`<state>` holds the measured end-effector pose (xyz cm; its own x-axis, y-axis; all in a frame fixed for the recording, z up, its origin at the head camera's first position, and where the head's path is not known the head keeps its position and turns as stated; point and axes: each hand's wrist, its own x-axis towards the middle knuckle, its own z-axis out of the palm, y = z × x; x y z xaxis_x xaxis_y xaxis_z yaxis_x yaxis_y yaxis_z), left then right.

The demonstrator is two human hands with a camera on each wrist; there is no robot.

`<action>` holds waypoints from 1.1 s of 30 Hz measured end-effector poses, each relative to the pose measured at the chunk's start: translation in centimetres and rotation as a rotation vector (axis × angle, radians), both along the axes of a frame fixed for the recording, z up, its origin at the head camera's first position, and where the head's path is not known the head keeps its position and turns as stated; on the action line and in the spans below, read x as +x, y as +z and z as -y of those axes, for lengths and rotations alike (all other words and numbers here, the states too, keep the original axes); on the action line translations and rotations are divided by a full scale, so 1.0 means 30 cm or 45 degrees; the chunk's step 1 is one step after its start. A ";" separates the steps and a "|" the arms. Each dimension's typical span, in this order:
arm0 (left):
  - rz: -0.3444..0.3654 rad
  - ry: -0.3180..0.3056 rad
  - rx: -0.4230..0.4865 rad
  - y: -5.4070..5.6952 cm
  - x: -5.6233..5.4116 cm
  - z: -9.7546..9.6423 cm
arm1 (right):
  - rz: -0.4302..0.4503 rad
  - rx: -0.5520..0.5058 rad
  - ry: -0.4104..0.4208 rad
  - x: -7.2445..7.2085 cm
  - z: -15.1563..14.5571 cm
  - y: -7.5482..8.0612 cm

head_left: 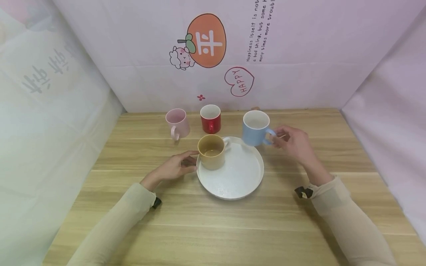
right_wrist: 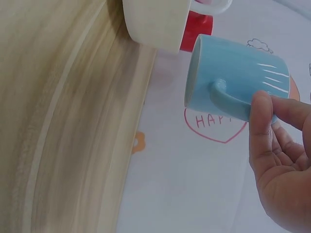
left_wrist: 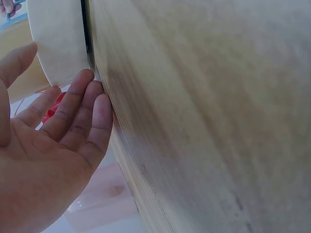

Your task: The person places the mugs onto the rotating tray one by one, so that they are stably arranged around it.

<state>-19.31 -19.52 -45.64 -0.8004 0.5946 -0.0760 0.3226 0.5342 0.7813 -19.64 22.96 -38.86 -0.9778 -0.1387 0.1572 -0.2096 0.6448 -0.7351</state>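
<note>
Altogether four mugs (head_left: 213,160), one tray (head_left: 239,175), right hand (head_left: 294,143) pinching one blue mug (head_left: 253,135), left hand (head_left: 173,167) relaxed beside tray

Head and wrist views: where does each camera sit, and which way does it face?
Head: on the person's head, facing forward and down at the white tray and tan mug; left hand, right hand and sleeves show.
Left wrist: worn there, looking past the left hand toward the white tray's side and the table; a bit of the right hand shows.
Right wrist: worn there, facing the blue mug in the right hand's grip, wall cloth behind; only that hand shows.
Head and right wrist views share the blue mug and HAPPY heart.
</note>
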 end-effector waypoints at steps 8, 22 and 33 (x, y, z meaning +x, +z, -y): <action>-0.008 -0.008 -0.003 0.003 0.002 -0.001 | 0.028 -0.010 0.024 0.013 0.019 -0.003; 0.000 -0.005 0.000 0.009 0.005 -0.002 | 0.027 -0.024 0.074 0.036 0.045 -0.009; 0.000 0.000 -0.019 0.007 0.004 -0.002 | 0.092 -0.023 0.103 0.050 0.067 -0.029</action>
<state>-19.20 -19.45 -45.44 -0.8006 0.5931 -0.0852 0.3223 0.5461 0.7732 -18.15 20.94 -39.72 -0.9725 -0.2151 0.0896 -0.2061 0.6147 -0.7614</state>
